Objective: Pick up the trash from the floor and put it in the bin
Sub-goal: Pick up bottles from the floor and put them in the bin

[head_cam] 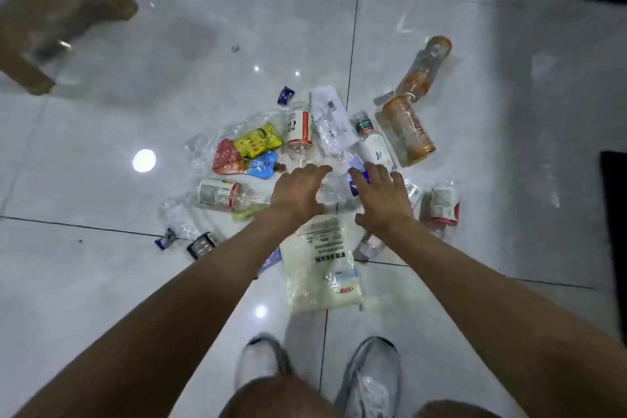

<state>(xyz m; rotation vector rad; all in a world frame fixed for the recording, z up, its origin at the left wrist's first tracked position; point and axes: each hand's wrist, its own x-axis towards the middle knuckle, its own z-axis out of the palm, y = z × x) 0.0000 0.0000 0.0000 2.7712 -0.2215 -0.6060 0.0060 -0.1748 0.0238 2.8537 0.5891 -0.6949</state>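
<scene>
Clear plastic bottle [334, 192] lies between both hands' spread fingers [320, 170].

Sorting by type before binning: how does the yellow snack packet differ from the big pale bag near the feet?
The yellow snack packet is small, bright and opaque; the pale bag is much larger, translucent white with dark print. The packet lies left of the left hand, overlapping a red-and-blue pouch; the bag lies lengthwise between both forearms. Both lie flat, untouched, on the tiled floor.
</scene>
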